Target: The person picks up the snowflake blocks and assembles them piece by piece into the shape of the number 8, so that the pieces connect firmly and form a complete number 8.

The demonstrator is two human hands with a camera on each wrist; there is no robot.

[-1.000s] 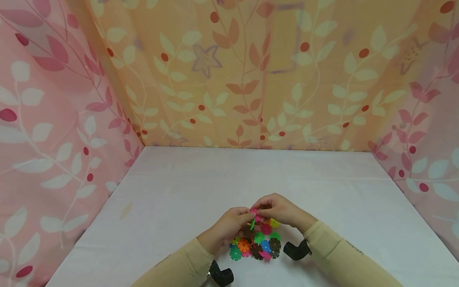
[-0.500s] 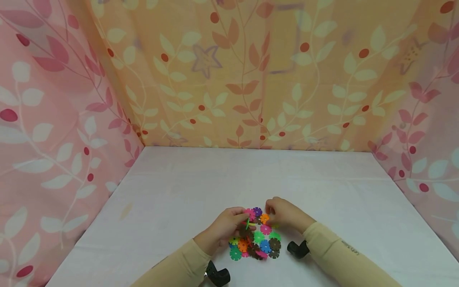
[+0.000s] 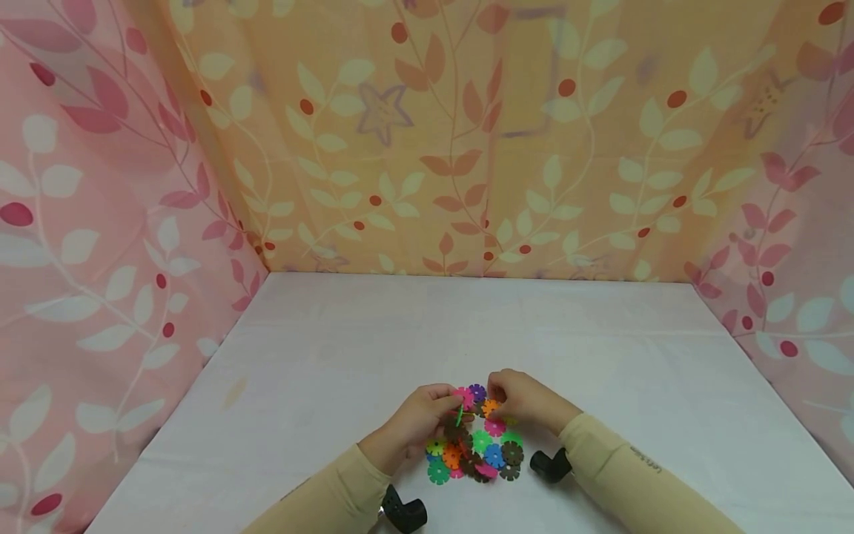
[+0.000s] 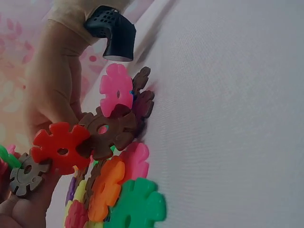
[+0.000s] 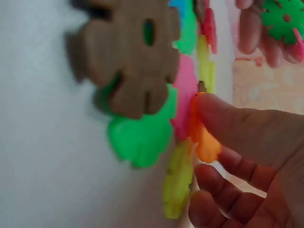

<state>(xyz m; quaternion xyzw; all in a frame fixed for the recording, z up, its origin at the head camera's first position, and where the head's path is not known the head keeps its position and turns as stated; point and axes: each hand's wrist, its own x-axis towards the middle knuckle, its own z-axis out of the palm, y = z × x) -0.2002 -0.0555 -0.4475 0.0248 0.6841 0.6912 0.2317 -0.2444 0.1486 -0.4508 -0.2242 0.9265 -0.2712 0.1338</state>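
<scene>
An orange disc (image 5: 207,142) sits at the far side of the pile (image 3: 494,456), pinched between thumb and bent fingers of the right hand (image 3: 530,400). To its left, the left hand (image 3: 415,421) grips a chain (image 4: 54,145) of linked discs, thumb and fingers closed on it. The pile lies on a white table (image 3: 347,334); a patterned curtain (image 3: 427,178) hangs behind.

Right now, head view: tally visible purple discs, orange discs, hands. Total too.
Purple: 1, purple disc
Orange: 2, near orange disc and far orange disc
Hands: 2, left hand and right hand
Total: 5
</scene>
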